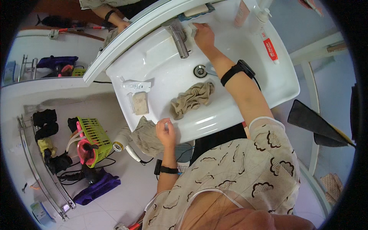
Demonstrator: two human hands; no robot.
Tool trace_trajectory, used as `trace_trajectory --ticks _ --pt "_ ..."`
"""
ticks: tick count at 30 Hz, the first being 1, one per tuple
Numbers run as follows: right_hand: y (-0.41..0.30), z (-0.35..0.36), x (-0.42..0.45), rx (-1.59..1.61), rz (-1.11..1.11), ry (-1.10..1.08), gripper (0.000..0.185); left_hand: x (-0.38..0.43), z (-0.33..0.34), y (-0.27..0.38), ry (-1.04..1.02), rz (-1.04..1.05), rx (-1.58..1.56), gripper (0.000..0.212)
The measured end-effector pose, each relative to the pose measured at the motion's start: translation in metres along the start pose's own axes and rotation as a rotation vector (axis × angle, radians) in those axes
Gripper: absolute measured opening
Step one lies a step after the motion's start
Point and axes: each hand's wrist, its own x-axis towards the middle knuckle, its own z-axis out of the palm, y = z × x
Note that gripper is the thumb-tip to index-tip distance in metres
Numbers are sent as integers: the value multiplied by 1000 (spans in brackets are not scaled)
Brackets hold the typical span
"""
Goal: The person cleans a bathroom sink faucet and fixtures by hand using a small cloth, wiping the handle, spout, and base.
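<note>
My right hand [204,37] reaches behind the basin, to the right of the chrome tap [178,41]. Its fingers are closed on a small pale object [192,29], whose kind I cannot make out. My left hand [166,133] is at the basin's front edge with its fingers curled. Against it, a damp-looking grey cloth [148,136] hangs over the front left corner; whether the fingers grip it is unclear. A crumpled brownish cloth [192,99] lies in the white washbasin [207,120], below the metal drain plug [200,71].
On the left ledge are a bar of soap [140,103] and a white tube [136,85]. A red toothpaste tube [270,49], pump bottle [260,18] and pink tube [242,13] stand or lie at right. A hair dryer [123,141] and green basket [96,138] are lower left.
</note>
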Motion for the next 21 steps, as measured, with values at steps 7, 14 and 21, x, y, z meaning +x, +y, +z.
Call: trace_trajectory --ticks 7,14,21 --pt "-19 11 -17 -64 46 -245 34 0 0 -3 18 -10 -41 5" --pt "-4 -15 -22 -236 -123 -356 35 7 -9 2 12 35 -98 8" --pt "0 -1 7 -432 -369 -213 31 6 -6 -1 76 -49 -152 9"
